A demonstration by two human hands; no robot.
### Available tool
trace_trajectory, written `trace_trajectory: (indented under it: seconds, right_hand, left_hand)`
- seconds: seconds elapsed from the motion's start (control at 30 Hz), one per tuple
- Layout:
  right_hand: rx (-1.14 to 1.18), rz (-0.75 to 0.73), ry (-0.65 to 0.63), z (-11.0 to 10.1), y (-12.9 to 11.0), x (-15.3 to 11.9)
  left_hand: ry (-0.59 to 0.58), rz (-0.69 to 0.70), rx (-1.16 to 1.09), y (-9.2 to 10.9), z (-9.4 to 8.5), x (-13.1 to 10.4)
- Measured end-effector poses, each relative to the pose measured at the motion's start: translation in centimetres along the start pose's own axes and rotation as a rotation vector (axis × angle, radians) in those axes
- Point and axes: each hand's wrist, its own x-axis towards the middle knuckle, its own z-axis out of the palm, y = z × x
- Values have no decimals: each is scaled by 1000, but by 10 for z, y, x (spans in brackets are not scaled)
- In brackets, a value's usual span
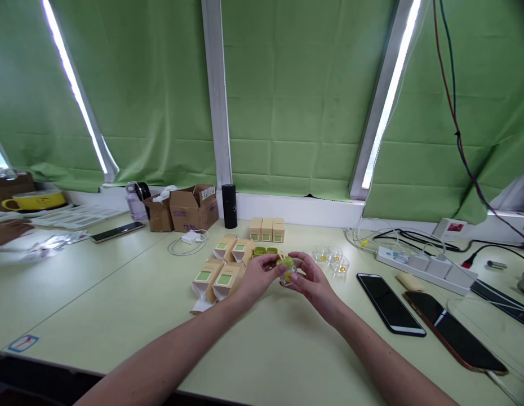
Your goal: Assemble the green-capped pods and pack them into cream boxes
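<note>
Just above the table, my left hand (264,275) and my right hand (311,280) hold a small clear jar (288,276) with a green lid between them. My left fingers are at its lid, my right fingers at its clear body. Behind my left hand lie green lids (265,250). Several clear cups (332,257) with yellow centres stand beyond my right hand. To the left are open kraft boxes (226,277) with green labels, their flaps sticking out. Three closed kraft boxes (266,230) stand in a row farther back.
Phones (391,304) and a white power strip (426,268) with cables lie at the right. Cardboard boxes (193,210), a black cylinder (229,206) and a white charger (191,237) stand back left. Another person's hand (8,231) is at the far left.
</note>
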Motion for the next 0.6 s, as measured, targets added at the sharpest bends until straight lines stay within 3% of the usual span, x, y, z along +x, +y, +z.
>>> trace_trajectory:
  seconds: [0.27,0.43,0.6]
  right_hand:
    - [-60,-20,0,2,-1,1]
    - [2,-31,30,2,2,2]
    - [54,-59,97,2,3,3]
  left_hand:
    - [32,-62,127,8,-1,-2]
    - [37,-63,17,4,0,1]
    - [-19,21,-57,-1,-1,-1]
